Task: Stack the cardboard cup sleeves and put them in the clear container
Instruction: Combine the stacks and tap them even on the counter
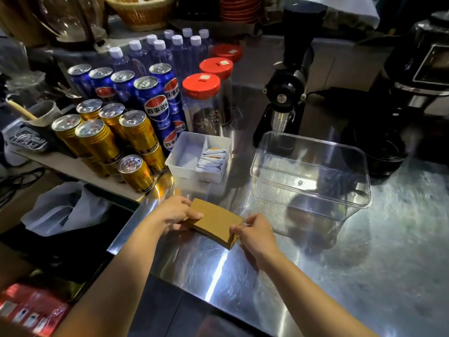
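A light, stiff stack of cardboard sleeves [215, 222] is pinched at both ends by the left hand [173, 212] and right hand [256, 233], just beside the clear container [311, 181].

The stack of sleeves [215, 221] near the middle is plain tan-brown cardboard. The worktop [364, 276] is shiny silver steel with fine swirl scratches. The container [311, 181] on the right is clear and colourless. On the left stand gold cans [102, 142] with silver tops, and behind them blue cans [155, 103] bearing a red, white and blue roundel. The jars [202, 100] have red lids; the small tray [194, 156] is white. The far bottles [138, 54] have white caps.
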{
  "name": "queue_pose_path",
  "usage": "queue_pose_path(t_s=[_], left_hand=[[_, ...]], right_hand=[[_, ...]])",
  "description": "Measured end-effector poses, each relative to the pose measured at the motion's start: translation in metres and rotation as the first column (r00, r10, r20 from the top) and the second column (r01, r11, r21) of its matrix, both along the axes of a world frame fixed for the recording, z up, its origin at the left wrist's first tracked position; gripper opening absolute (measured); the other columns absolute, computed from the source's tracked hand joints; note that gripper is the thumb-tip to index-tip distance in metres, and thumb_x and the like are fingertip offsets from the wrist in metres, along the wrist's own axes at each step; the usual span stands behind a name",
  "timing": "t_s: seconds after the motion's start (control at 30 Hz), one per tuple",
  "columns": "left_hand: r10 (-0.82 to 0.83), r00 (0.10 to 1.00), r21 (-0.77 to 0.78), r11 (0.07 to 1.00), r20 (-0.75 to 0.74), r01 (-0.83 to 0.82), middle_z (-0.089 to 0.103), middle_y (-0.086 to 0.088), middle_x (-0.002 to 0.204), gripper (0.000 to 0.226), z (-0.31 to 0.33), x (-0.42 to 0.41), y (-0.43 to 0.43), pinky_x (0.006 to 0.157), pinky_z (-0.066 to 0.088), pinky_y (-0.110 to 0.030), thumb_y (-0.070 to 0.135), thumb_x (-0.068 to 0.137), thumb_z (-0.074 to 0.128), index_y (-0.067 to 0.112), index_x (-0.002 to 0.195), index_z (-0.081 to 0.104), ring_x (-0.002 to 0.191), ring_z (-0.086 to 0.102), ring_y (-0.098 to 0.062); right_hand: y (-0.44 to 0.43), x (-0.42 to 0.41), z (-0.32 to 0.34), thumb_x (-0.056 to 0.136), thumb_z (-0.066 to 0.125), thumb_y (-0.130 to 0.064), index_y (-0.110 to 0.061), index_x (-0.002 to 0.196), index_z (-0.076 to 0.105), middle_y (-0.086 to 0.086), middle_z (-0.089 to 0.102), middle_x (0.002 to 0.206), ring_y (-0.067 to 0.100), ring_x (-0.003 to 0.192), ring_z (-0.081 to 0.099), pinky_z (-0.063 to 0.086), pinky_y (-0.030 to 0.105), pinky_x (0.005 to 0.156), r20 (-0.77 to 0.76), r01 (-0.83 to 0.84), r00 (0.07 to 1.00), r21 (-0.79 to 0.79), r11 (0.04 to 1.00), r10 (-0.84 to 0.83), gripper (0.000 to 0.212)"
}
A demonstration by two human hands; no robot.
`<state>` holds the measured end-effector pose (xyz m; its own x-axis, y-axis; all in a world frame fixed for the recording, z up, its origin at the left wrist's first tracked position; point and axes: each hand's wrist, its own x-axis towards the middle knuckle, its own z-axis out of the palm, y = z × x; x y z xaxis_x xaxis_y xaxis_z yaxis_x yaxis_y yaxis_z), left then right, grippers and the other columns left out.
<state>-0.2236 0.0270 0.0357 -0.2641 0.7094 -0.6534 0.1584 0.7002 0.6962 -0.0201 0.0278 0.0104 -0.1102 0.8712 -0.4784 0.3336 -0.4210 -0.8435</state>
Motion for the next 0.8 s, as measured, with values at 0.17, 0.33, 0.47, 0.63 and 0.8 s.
queue_pose_path(t_s=[0.17,0.33,0.47,0.63,0.8], left_hand=[[-0.055,0.997,-0.033,0.998,0.057,0.056,0.072,-0.014,0.093,0.019,-0.003,0.0,0.003,0.076,0.055,-0.036,0.002,0.07,0.073,0.002,0.086,0.064,0.095,0.064,-0.026],[-0.159,0.948,0.103,0.985,0.277,0.136,0.076,-0.007,0.077,0.012,-0.002,0.031,0.005,0.08,0.056,-0.032,-0.005,0.07,0.069,0.005,0.077,0.071,0.087,0.069,-0.024],[-0.267,0.917,0.317,0.933,0.296,0.169,0.075,-0.005,0.082,0.03,-0.001,0.084,0.005,0.063,0.057,-0.026,-0.005,0.069,0.071,0.013,0.093,0.069,0.078,0.07,-0.019],[-0.33,0.935,0.502,0.836,0.133,0.224,0.07,0.004,0.087,0.039,-0.014,0.152,0.0,0.064,0.05,-0.013,-0.002,0.068,0.074,0.019,0.098,0.062,0.076,0.065,-0.004],[-0.346,0.937,0.577,0.777,0.055,0.253,0.065,0.002,0.087,0.043,-0.031,0.192,-0.007,0.069,0.049,-0.013,-0.005,0.065,0.074,0.025,0.091,0.058,0.078,0.061,-0.01]], right_hand=[[0.007,0.002,0.003,0.065,0.076,-0.007,-0.014,0.085,0.044,0.017,0.058,0.095,0.027,0.078,0.056,0.045,0.033,0.059,-0.113,0.039,0.992,-0.088,0.995,-0.049,0.038],[0.011,0.048,0.008,0.067,0.072,0.006,-0.003,0.091,0.055,0.009,0.06,0.069,0.012,0.047,0.052,0.04,0.023,0.046,-0.345,0.137,0.921,-0.15,0.979,-0.182,0.031],[0.011,0.099,0.013,0.065,0.07,0.012,-0.005,0.088,0.064,0.001,0.065,0.062,0.013,0.052,0.06,0.047,0.021,0.044,-0.395,0.204,0.896,-0.042,0.978,-0.203,0.029],[0.0,0.161,0.013,0.065,0.064,0.019,-0.008,0.091,0.064,-0.007,0.067,0.054,0.007,0.05,0.062,0.048,0.017,0.043,-0.367,0.265,0.909,0.145,0.953,-0.197,0.038],[-0.018,0.195,0.003,0.063,0.063,0.021,-0.025,0.085,0.063,-0.013,0.07,0.065,-0.004,0.061,0.063,0.048,0.009,0.055,-0.224,0.269,0.953,0.324,0.907,-0.203,0.05]])
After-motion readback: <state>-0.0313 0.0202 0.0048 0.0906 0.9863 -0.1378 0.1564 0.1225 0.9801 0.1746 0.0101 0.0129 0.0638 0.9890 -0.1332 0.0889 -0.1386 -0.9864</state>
